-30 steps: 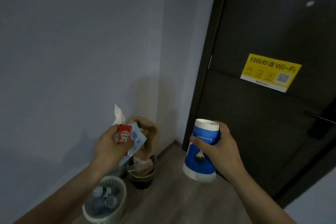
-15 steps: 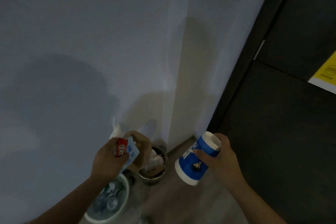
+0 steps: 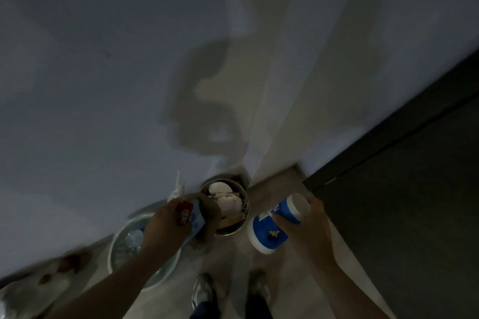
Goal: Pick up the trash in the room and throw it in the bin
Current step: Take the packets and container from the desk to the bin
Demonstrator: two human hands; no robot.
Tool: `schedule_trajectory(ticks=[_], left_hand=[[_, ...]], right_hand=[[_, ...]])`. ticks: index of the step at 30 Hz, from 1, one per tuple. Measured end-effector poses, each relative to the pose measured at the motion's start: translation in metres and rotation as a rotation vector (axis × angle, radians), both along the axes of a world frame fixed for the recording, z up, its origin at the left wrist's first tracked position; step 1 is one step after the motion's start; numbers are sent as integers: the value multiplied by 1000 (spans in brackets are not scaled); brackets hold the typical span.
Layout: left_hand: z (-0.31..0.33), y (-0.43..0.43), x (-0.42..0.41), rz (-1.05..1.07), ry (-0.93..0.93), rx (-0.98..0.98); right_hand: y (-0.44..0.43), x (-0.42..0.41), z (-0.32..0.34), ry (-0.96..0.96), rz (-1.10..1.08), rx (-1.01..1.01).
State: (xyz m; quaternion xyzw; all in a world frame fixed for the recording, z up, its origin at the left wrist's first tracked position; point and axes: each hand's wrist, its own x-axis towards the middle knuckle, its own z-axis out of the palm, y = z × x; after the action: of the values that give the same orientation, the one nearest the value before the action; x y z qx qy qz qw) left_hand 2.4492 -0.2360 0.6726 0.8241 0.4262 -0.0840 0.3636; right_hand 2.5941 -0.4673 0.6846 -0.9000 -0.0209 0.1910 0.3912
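Note:
My left hand (image 3: 166,228) grips a bunch of trash: a red ketchup sachet (image 3: 185,212), a blue and white wrapper (image 3: 196,221), brown paper (image 3: 210,215) and a white tissue (image 3: 177,190) sticking up. The bunch hangs just left of a small round metal bin (image 3: 245,212) full of paper trash, standing in the wall corner. My right hand (image 3: 309,225) grips a blue and white paper cup (image 3: 272,225), tilted on its side, to the right of the bin.
A pale round bin (image 3: 114,248) with plastic bottles stands on the floor below my left forearm. The grey wall fills the upper view, and a dark door (image 3: 404,189) stands on the right. My shoes (image 3: 204,292) show at the bottom on the wooden floor.
The view has tipped down and closer to the bins. Both hands have moved nearer the metal bin, still holding their trash. The cup has tilted further.

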Motion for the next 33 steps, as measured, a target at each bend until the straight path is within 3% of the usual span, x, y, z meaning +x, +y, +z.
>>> schedule_trajectory(ticks=[7, 19, 25, 33], left_hand=[[-120, 2, 30, 122, 136, 46], [-286, 10, 54, 213, 177, 51], [-331, 16, 63, 161, 172, 57], [-374, 25, 116, 76, 128, -3]], right_hand=[[38, 58, -150, 122, 61, -43], [107, 98, -366, 178, 132, -78], [112, 94, -416, 258, 236, -143], [83, 97, -411, 249, 454, -271]])
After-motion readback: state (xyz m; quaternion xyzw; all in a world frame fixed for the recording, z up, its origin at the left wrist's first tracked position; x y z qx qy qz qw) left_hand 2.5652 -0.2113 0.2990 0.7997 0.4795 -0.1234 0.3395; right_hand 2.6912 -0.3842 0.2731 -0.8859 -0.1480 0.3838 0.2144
